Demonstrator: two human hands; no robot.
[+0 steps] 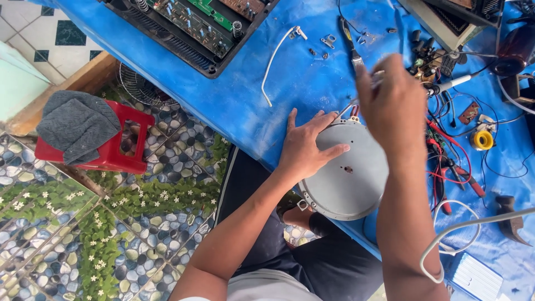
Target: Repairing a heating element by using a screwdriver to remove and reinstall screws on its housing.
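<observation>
Grey metal disc (348,170) is laid on the blue table cover (267,106), overhanging its near edge. Left hand (308,146) is pressed flat on the disc's left rim, fingers spread, nothing gripped. Right hand (390,103) is blurred above the disc's far edge by the red wires (354,111); grip cannot be told.

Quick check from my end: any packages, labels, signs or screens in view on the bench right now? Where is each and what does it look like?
No screens or signs in view.
White ribbed pack: bottom right corner of the blue bench, flat, rectangular, white; could be a package or a part.
Yellow spool: right side among the wires, round, yellow, no readable label.
Open electronics case: top left, black frame, green boards, no label visible.
</observation>
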